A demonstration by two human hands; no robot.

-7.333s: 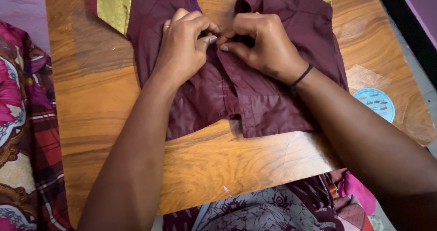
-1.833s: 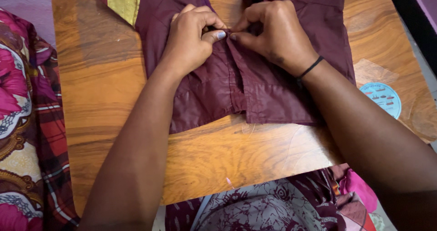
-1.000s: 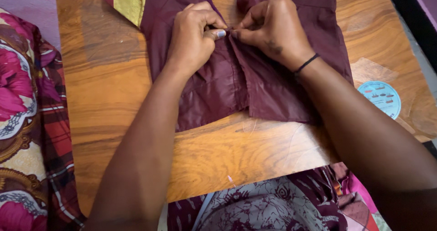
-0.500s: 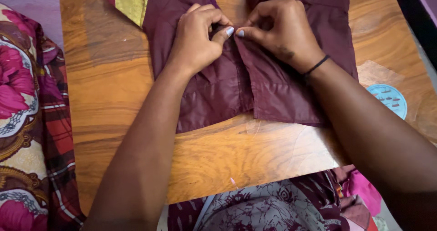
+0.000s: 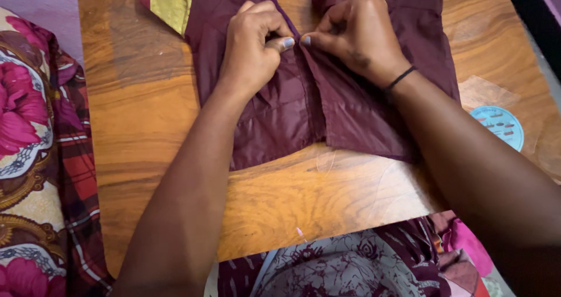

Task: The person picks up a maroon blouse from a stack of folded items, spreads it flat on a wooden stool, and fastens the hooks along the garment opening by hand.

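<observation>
A maroon blouse with yellow-green sleeve trim lies flat on a wooden table. My left hand pinches the left front edge of the blouse near its top. My right hand, with a black band on the wrist, pinches the right front edge opposite it. The two thumbs nearly touch over the front opening. Whatever small fastening is between the fingers is hidden.
A round light-blue sticker sits on the table at the right. Floral and red plaid cloth lies to the left of the table. Patterned fabric covers my lap below the table's near edge.
Both hands have stayed at the blouse's front opening, working the two edges together with small finger movements. The view has shifted slightly; the blouse has not moved on the table.
</observation>
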